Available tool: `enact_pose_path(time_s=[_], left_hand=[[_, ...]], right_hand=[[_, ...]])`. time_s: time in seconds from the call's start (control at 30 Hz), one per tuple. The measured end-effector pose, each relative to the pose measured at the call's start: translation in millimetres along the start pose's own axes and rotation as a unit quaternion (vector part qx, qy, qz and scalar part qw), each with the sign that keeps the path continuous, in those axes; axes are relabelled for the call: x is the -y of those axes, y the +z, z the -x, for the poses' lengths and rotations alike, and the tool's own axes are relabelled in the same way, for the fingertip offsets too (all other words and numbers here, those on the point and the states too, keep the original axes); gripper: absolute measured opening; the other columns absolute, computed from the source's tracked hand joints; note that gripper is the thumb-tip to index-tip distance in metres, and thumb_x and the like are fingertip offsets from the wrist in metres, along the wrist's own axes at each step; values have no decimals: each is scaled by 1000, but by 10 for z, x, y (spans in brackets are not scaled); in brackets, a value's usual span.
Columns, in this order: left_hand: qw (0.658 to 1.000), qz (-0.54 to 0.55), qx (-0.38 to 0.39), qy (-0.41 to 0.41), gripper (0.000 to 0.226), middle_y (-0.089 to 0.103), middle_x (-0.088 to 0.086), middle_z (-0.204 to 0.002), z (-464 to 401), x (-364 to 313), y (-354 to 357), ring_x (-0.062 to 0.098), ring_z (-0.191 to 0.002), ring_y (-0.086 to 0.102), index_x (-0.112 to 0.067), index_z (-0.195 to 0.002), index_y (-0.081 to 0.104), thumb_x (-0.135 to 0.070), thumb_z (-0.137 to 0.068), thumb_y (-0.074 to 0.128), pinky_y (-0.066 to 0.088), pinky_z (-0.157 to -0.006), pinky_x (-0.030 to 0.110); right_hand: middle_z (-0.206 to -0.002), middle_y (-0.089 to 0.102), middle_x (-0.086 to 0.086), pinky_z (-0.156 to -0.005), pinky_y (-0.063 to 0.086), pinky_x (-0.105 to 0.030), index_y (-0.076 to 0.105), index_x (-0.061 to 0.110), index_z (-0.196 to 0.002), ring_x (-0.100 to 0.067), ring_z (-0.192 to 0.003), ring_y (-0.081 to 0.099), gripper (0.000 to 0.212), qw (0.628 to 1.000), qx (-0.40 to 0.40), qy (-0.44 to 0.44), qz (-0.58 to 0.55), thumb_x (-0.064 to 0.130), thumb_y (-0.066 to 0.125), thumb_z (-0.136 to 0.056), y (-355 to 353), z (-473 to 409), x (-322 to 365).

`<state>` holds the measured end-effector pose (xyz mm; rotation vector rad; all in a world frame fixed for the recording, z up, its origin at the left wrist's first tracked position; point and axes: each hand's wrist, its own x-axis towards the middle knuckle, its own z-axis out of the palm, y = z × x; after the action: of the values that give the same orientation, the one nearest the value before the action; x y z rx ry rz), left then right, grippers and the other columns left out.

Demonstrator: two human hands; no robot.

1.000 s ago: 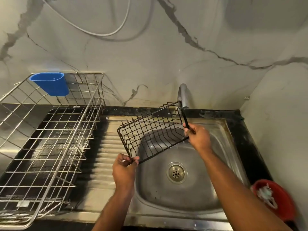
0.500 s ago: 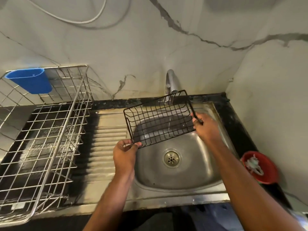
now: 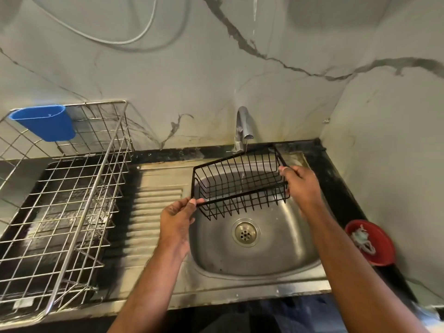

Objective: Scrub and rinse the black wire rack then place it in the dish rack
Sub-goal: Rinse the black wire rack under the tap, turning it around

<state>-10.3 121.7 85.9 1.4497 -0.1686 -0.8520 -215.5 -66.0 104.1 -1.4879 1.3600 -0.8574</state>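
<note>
I hold the black wire rack over the steel sink, just under the tap. A thin stream of water runs from the spout through the rack's wires. My left hand pinches the rack's near left corner. My right hand grips its right end, fingers curled round the frame. The silver dish rack stands at the left on the counter, with nothing seen inside it.
A blue plastic cup holder hangs on the dish rack's back left corner. The ribbed drainboard lies between dish rack and sink. A red bowl with whitish scraps sits at the right by the wall.
The rack has turned from a steep tilt to nearly level and moved back under the tap's spout. Both hands kept their hold on it.
</note>
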Motion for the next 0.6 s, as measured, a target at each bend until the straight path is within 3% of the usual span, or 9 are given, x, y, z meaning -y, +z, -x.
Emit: enact_pose_path(time_s=[0.13, 0.23, 0.33, 0.47, 0.6], left_hand=[[999, -42, -33, 6, 8, 77, 5, -89, -51, 47, 26, 6, -75, 67, -12, -91, 72, -8, -95, 67, 46, -66, 24], [996, -68, -51, 22, 9, 71, 5, -81, -79, 72, 48, -3, -59, 65, -4, -94, 70, -2, -97, 62, 47, -49, 11], [987, -140, -73, 42, 13, 71, 0, -76, -130, 144, 34, -3, -57, 64, -5, -90, 75, -3, -96, 63, 42, -48, 4], [978, -181, -96, 30, 15, 76, 4, -86, -158, 207, -36, 17, -83, 68, -8, -93, 77, -14, -97, 64, 43, -60, 18], [967, -241, -84, 22, 31, 76, 5, -78, -128, 236, -148, 13, -65, 60, -6, -82, 76, -26, -101, 60, 39, -59, 25]], right_hand=[[-83, 62, -6, -66, 49, -38, 71, 13, -94, -17, -75, 56, 21, 999, 1, 2, -34, 32, 63, -95, -12, 13, 80], [-91, 70, 3, -71, 45, -24, 73, 14, -91, -8, -82, 61, 16, 997, 13, 7, -76, 27, 65, -93, 10, 30, 188], [-94, 69, 1, -68, 36, -20, 70, 9, -84, -3, -83, 58, 18, 995, 35, 17, -95, 22, 63, -94, 66, 40, 237], [-101, 72, -4, -71, 39, -23, 69, 16, -86, -11, -98, 62, 15, 993, 67, 25, -95, 25, 62, -96, 140, 38, 187], [-104, 74, 1, -85, 51, -40, 72, 23, -84, -20, -107, 64, 16, 993, 78, 32, -88, 30, 64, -96, 179, 11, 126]])
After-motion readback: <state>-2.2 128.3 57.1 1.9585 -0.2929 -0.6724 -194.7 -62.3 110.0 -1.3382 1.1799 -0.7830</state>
